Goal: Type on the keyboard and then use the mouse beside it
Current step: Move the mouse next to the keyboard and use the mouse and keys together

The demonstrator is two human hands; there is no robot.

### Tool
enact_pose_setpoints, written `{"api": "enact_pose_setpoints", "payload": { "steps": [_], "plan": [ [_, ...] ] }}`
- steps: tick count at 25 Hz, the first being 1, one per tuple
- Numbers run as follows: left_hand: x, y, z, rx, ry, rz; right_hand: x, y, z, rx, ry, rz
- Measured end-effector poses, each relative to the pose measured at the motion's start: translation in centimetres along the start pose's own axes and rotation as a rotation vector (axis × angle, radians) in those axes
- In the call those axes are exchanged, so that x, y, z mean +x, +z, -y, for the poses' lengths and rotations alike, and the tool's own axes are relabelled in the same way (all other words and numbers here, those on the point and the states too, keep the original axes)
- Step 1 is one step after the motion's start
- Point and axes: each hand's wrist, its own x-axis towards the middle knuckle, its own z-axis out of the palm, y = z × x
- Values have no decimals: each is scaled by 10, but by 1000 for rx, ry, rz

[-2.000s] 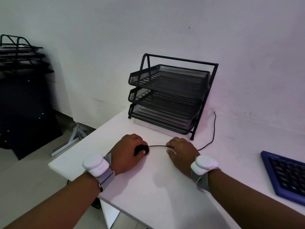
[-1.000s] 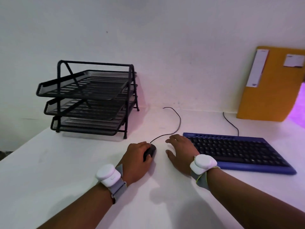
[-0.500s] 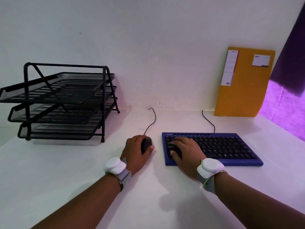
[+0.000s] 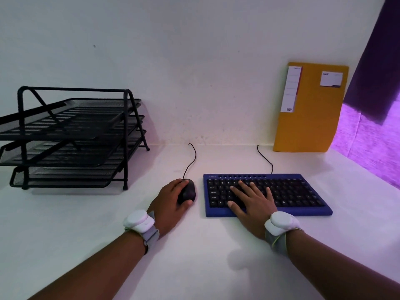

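A blue keyboard (image 4: 298, 191) with black keys lies flat on the white desk (image 4: 65, 224), right of centre. My right hand (image 4: 252, 204) rests on its left half, fingers spread over the keys. A black corded mouse (image 4: 188, 190) sits just left of the keyboard. My left hand (image 4: 171, 204) curls around the mouse's left side, thumb at its near edge. Both wrists wear white sensor bands.
A black three-tier mesh paper tray (image 4: 71, 137) stands at the desk's back left. A yellow folder (image 4: 309, 109) leans on the wall at the back right. Two black cables (image 4: 192, 161) run from mouse and keyboard toward the wall. A purple curtain (image 4: 372, 61) hangs at the far right.
The view has swung right, bringing the whole keyboard into sight. My right hand moved from the desk onto the keyboard and spread its fingers. My left hand stayed on the mouse.
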Motion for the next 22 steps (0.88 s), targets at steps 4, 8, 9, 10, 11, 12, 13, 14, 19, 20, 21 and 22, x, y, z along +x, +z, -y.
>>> {"api": "enact_pose_setpoints", "payload": {
  "steps": [4, 8, 9, 10, 11, 12, 13, 14, 19, 20, 21, 22],
  "plan": [
    [-2, -1, -7, 13, 10, -7, 2, -4, 8, 83, -24, -26],
    [-6, -4, -6, 89, 124, 31, -12, -8, -5, 28, 88, -180],
    [-6, -4, -4, 98, 122, 32, -14, -7, -8, 6, 114, -157],
    [-5, -4, -3, 95, 115, 24, -16, -5, -11, -6, 127, -122],
    [-4, -3, -2, 88, 109, 12, -17, -3, -13, -11, 130, -91],
    [-4, -3, 0, 83, 106, -2, -17, -2, -14, -18, 128, -70],
    [-2, -3, 2, 81, 106, -15, -15, -2, -15, -25, 122, -60],
    [-1, -2, 4, 79, 107, -26, -13, -1, -15, -28, 115, -56],
    [8, 2, 13, 78, 85, -34, 11, 8, -8, -30, 102, -38],
    [10, 2, 15, 76, 82, -35, 18, 11, -4, -28, 101, -40],
    [13, 3, 17, 72, 79, -34, 25, 14, -2, -27, 99, -40],
    [16, 3, 19, 62, 74, -35, 32, 16, 0, -27, 98, -38]
  ]
}}
